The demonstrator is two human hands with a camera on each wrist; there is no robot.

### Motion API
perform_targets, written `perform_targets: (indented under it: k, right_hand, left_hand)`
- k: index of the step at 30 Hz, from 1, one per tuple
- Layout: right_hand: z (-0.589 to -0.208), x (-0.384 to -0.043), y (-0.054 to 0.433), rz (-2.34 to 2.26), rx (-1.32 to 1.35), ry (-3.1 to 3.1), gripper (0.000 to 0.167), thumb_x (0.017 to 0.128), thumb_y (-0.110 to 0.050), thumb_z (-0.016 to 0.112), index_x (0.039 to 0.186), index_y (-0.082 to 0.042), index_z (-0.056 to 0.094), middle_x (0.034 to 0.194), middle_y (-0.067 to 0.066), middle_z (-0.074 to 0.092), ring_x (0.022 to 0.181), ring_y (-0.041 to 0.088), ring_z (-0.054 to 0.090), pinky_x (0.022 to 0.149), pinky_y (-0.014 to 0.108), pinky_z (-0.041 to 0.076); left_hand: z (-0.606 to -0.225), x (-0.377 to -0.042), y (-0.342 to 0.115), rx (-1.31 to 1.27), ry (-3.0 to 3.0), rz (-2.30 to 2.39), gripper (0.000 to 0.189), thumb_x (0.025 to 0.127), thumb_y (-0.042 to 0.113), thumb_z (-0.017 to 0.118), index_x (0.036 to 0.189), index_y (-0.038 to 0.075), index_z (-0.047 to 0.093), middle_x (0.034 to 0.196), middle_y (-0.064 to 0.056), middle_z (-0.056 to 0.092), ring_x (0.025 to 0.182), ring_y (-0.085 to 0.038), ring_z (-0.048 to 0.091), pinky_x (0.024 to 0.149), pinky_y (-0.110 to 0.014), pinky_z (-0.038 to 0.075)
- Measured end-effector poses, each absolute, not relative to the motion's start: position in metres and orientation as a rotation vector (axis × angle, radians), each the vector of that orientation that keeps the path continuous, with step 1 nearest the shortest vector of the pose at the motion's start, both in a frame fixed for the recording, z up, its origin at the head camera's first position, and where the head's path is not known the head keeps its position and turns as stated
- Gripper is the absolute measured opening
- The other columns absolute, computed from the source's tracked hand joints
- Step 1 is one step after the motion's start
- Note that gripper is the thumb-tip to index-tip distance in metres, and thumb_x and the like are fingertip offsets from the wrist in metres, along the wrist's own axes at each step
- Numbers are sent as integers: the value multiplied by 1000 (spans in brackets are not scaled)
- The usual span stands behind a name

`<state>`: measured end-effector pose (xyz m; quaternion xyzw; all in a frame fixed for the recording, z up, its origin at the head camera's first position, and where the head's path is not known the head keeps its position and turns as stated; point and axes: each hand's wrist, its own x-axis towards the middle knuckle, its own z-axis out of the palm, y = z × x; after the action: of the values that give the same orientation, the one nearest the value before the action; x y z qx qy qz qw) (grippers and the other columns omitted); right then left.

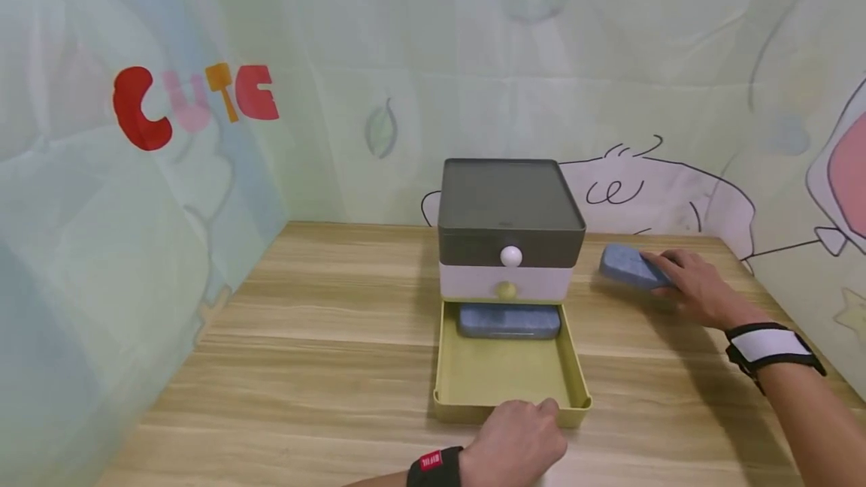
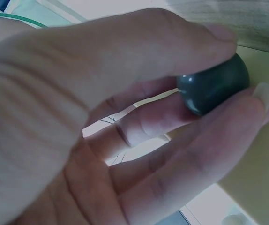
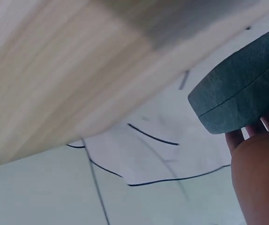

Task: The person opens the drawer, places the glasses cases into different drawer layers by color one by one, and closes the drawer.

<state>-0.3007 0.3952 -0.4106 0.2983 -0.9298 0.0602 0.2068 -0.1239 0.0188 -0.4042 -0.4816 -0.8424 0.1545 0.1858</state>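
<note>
My right hand [image 1: 700,288] grips a blue glasses case [image 1: 624,264] by one end, over the table right of the small drawer cabinet [image 1: 510,198]. In the right wrist view the hard case [image 3: 240,89] is closed, with a seam along its side. The cabinet's yellow-green bottom drawer [image 1: 504,378] is pulled out. Another blue case [image 1: 509,322] lies across the drawer's back, partly under the cabinet. At the drawer's front is my left hand [image 1: 517,438]. Its thumb and fingers pinch a dark, round knob [image 2: 214,84], hidden in the head view.
Above the open drawer, a pinkish-white drawer [image 1: 473,282] and a dark grey drawer [image 1: 473,249] are pushed in. The wooden table [image 1: 325,337] meets printed cloth walls [image 1: 352,58] at the back and sides.
</note>
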Motion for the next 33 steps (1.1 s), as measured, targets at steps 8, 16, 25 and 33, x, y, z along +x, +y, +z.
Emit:
perform_targets:
  k: [8,16,25,33]
  right_hand:
    - [-397,-273,376,199,833,-2580,68,78,-6,84,140,-6,54,118,25,61,104,40,57,83,56,43]
    - [-384,-249,359,206,916,-2512,72,74,-11,87,141,-11,57,117,16,63,104,33,58,85,49,41]
    - [-371,-223,346,177,922,-2527,74,74,-15,87,142,-17,58,117,9,62,103,27,58,85,46,41]
    - [-360,-205,335,130,968,-2507,74,75,-20,88,143,-21,58,120,1,61,101,18,58,83,40,44]
  left_hand:
    - [-407,-123,19,-1336,-2343,448,28,89,22,72,63,34,70,69,11,54,51,-2,47,41,-18,38]
    - [-409,-124,20,-1334,-2340,427,30,86,21,73,59,34,67,68,11,55,51,-1,48,41,-18,38]
    - [-408,-125,20,-1354,-2358,433,30,88,23,71,60,34,67,69,11,55,53,-1,49,42,-17,39]
    - [-407,-125,20,-1363,-2378,435,31,89,23,71,61,35,69,68,11,54,52,-1,49,42,-17,40]
